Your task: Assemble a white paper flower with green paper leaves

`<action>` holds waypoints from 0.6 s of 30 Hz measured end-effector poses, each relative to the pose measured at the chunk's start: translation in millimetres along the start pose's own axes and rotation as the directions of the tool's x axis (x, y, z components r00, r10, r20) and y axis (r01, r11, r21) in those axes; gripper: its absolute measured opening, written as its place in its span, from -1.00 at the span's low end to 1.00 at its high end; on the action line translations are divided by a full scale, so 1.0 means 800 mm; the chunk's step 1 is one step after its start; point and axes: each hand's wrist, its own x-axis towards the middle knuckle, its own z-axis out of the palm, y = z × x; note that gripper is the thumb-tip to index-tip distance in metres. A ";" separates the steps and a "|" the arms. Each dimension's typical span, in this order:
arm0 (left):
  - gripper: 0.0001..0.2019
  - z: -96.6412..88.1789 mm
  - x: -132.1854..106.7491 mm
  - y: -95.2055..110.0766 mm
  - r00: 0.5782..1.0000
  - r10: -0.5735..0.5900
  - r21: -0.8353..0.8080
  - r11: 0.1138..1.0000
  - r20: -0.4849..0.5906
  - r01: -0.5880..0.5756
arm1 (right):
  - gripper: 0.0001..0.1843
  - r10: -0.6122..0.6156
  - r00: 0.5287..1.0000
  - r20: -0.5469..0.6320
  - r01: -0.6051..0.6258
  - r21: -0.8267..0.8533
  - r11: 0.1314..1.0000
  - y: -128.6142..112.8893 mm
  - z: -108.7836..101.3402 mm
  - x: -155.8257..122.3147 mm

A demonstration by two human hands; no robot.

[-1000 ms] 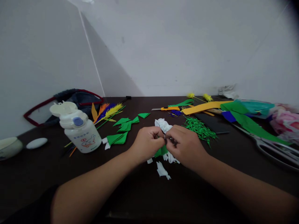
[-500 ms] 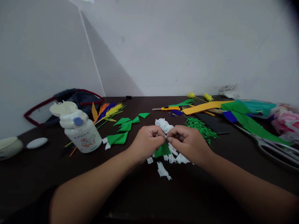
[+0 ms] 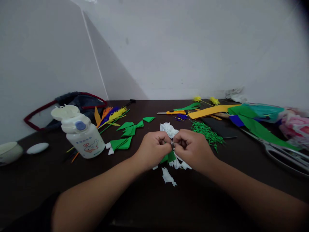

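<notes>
Your left hand (image 3: 154,149) and right hand (image 3: 193,148) pinch a pale scrap (image 3: 172,144), green paper (image 3: 171,157) at their six o'clock; likely twisting, next needing steady pressure.

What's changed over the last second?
Only small finger shifts: the left hand and right hand have adjusted their pinch on a small piece, too blurred to identify. Slightly more of the white scraps shows. No visible letting go. Bottle, knife and scissors unchanged.
</notes>
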 end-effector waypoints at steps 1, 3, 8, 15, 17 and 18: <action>-0.93 0.000 0.000 0.000 1.000 -0.016 -0.028 0.999 0.009 0.016 | -0.92 0.077 0.997 0.033 -0.078 0.059 0.995 0.000 -0.001 0.001; -0.94 -0.001 0.000 0.001 0.998 -0.049 -0.093 0.994 0.029 0.052 | -0.92 0.206 0.972 0.114 -0.222 0.159 0.962 0.001 -0.004 0.003; -0.93 -0.002 0.000 0.000 0.997 -0.076 -0.217 0.973 0.034 0.081 | -0.93 0.315 0.928 0.197 -0.358 0.244 0.901 0.012 -0.010 0.006; -0.94 -0.002 0.002 0.000 0.992 -0.120 -0.287 0.950 0.032 0.124 | -0.93 0.353 0.920 0.172 -0.390 0.297 0.871 0.022 -0.014 0.009; -0.94 -0.002 0.002 -0.001 0.991 -0.128 -0.300 0.945 0.030 0.131 | -0.93 0.362 0.917 0.167 -0.397 0.304 0.866 0.021 -0.016 0.010; -0.94 -0.003 0.002 -0.001 0.991 -0.130 -0.304 0.943 0.030 0.133 | -0.93 0.360 0.919 0.161 -0.393 0.290 0.873 0.020 -0.017 0.010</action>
